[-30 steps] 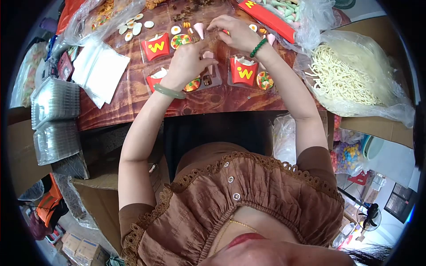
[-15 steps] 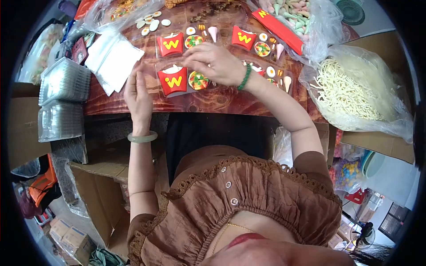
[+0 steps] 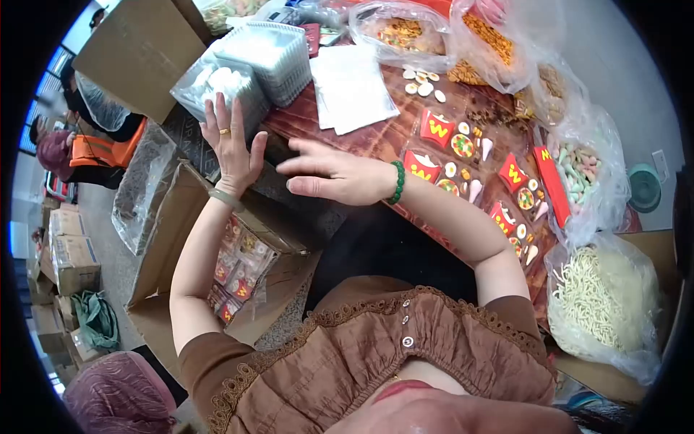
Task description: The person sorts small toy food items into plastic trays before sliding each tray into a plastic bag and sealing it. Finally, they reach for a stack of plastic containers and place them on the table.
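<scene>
My left hand (image 3: 235, 153) reaches to the stacked clear plastic boxes (image 3: 278, 56), its fingers spread in front of the nearer stack (image 3: 189, 88). Nothing shows in its grasp. Beside it, over the table's front edge, my right hand (image 3: 336, 177) has its fingers stretched out and holds nothing. To the right of that hand lie clear trays bearing small pieces: a red fries carton with a yellow letter (image 3: 437, 129), a round pizza-like piece (image 3: 463, 147), an egg-like piece and a pink cone (image 3: 486, 149).
White sheets or bags (image 3: 354, 90) lie on the red-brown table (image 3: 289, 124). Loose egg-like pieces (image 3: 425, 89) and bags of small parts sit behind. A bag of cream sticks (image 3: 593, 304) stands right. Below left, an open cardboard box (image 3: 163, 253) holds packed sets (image 3: 242, 264).
The view has swung left. Both hands have left the trays and moved left: the left to the plastic boxes, the right to the table's front edge. The left fingers have spread.
</scene>
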Tool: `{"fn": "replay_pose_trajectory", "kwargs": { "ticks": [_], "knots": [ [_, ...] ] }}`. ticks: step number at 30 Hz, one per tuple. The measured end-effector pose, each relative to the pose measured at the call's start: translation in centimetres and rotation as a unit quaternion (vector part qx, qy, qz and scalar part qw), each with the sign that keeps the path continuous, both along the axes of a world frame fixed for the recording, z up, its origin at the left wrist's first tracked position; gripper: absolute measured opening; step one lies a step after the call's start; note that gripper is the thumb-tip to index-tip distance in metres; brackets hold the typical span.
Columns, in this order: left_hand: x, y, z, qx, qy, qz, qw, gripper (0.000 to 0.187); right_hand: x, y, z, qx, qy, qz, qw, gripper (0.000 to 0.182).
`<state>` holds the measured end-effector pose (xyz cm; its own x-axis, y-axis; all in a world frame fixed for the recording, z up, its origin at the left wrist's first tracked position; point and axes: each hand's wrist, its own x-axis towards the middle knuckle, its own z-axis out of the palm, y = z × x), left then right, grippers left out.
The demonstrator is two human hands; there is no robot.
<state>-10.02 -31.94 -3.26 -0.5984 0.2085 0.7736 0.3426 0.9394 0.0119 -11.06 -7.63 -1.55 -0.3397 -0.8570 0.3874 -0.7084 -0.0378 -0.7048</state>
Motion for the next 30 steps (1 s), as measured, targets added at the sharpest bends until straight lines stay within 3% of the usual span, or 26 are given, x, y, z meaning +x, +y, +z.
{"fn": "replay_pose_trajectory", "kwargs": {
  "ticks": [1, 3, 5, 6, 8, 9, 11, 15, 30],
  "knots": [
    [0.3, 0.2, 0.8, -0.015, -0.006, 0.013, 1.000, 0.059, -0.1, 0.2, 2.7, 0.060, 0.024, -0.105, 0.992, 0.058],
    [0.2, 0.2, 1.5, -0.054, -0.018, 0.011, 0.998, 0.049, -5.0, -2.3, 2.7, -0.040, 0.097, -0.239, 0.965, 0.049],
    [-0.7, 0.5, 1.5, -0.037, -0.017, 0.006, 0.999, 0.045, -10.6, -5.1, 3.5, -0.075, 0.092, -0.281, 0.952, 0.045],
    [-1.4, 0.4, 1.4, -0.037, -0.021, 0.007, 0.999, 0.045, -12.8, -6.8, 3.1, -0.085, 0.152, -0.320, 0.931, 0.048],
    [-2.9, 0.0, 1.3, -0.039, -0.025, 0.026, 0.999, 0.045, -15.9, -9.7, 3.1, -0.016, 0.206, -0.379, 0.902, 0.054],
    [-3.6, -0.3, 1.2, -0.048, -0.036, 0.044, 0.997, 0.045, -16.6, -10.9, 3.5, 0.017, 0.174, -0.403, 0.898, 0.061],
    [-4.9, -1.2, 1.0, -0.040, -0.037, 0.048, 0.997, 0.046, -18.5, -11.9, 4.4, 0.128, 0.080, -0.387, 0.910, 0.064],
    [-6.3, -2.4, 0.8, -0.071, -0.044, 0.085, 0.993, 0.048, -21.2, -12.7, 3.9, 0.178, -0.006, -0.381, 0.907, 0.060],
    [-6.3, -3.0, 1.5, -0.086, -0.062, 0.100, 0.989, 0.052, -22.7, -12.3, 2.8, 0.096, -0.082, -0.292, 0.948, 0.052]
  ]
}}
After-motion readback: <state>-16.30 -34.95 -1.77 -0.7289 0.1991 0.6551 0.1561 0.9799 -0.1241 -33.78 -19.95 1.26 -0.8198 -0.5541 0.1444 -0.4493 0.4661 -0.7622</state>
